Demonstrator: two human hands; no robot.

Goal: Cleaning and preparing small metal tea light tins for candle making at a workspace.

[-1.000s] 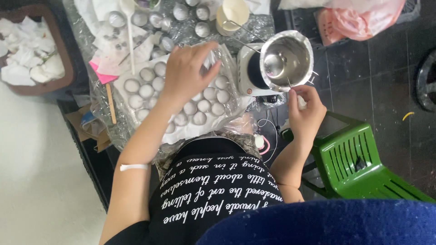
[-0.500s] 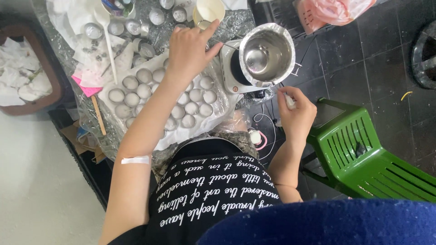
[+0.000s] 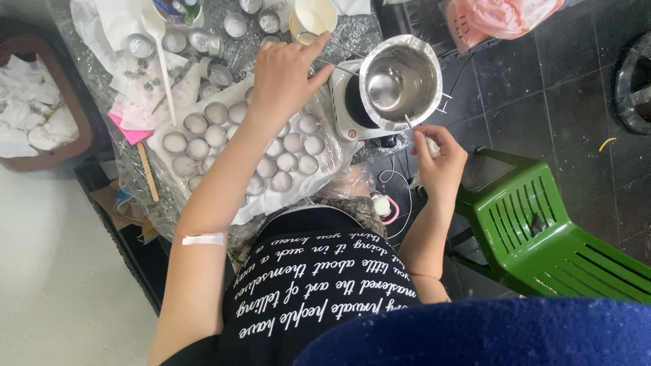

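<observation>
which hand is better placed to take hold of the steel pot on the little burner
Probably the right hand: it sits just below the steel pot, fingertips at its rim, though pinching something small. The left hand is spread over the tray of tealight cups.

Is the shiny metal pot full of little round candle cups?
No, the metal pot holds no cups; the little round cups sit in rows on the white sheet beside it, under the left hand.
</observation>
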